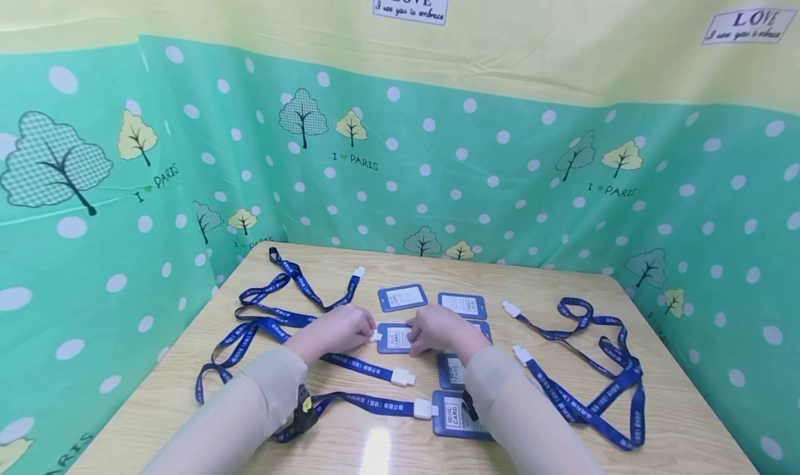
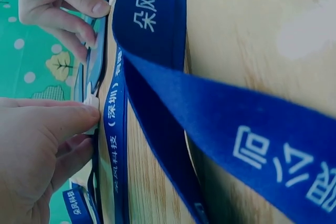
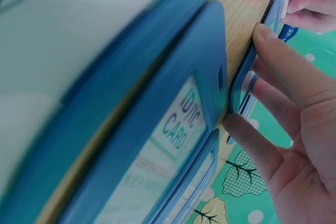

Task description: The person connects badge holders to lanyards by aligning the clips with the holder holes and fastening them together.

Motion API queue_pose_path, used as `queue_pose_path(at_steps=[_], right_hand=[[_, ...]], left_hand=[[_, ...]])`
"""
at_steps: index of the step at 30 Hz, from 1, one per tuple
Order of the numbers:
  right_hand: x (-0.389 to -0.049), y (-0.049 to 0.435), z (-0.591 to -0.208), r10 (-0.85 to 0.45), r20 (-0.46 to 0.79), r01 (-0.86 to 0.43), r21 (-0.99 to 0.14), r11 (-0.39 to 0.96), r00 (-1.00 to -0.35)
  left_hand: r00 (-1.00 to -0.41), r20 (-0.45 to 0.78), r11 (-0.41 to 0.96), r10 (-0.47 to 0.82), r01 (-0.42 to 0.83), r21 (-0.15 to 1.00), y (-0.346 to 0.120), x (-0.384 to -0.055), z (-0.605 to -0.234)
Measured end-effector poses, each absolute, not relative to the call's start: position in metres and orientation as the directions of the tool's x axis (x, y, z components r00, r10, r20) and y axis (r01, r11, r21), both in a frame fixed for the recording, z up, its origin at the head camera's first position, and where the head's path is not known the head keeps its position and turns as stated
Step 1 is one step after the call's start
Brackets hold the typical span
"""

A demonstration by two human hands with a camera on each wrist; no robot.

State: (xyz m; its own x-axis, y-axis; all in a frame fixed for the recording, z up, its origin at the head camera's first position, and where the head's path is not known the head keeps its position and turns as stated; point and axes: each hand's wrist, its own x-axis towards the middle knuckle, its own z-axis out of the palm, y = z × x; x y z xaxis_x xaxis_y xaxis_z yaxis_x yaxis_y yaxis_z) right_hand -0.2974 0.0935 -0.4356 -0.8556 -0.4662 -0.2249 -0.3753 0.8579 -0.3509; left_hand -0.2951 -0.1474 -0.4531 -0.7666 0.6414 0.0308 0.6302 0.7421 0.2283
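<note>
My left hand (image 1: pixel 337 328) pinches the white plastic clip (image 2: pixel 91 101) of a blue printed lanyard between thumb and fingers. That clip meets the left end of a blue ID card holder (image 1: pixel 394 339) near the middle of the wooden table. My right hand (image 1: pixel 437 330) grips the same holder at its other end; in the right wrist view the thumb and fingers hold its edges (image 3: pixel 244 74). Whether the clip is fastened to the holder cannot be made out. Below them, another lanyard's white clip (image 1: pixel 423 409) adjoins a card holder (image 1: pixel 446 414), partly hidden by my right forearm.
Card holders lie behind the hands (image 1: pixel 403 297) and by the right hand (image 1: pixel 465 305). Blue lanyards (image 1: pixel 269 317) spread across the left; others (image 1: pixel 615 392) lie looped at the right. A loose white clip (image 1: pixel 403 377) sits near the centre. Green patterned cloth (image 1: pixel 425 197) surrounds the table.
</note>
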Motion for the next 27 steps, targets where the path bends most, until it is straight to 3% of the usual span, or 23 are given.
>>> queue_pose_path(at_steps=[27], right_hand=[[-0.2945, 0.0946, -0.4352, -0.469, -0.206, -0.378, -0.363, 0.852, -0.859]], left_hand=[[-0.811, 0.022, 0.778, 0.585, 0.568, 0.271, -0.1438, -0.2939, -0.4539]])
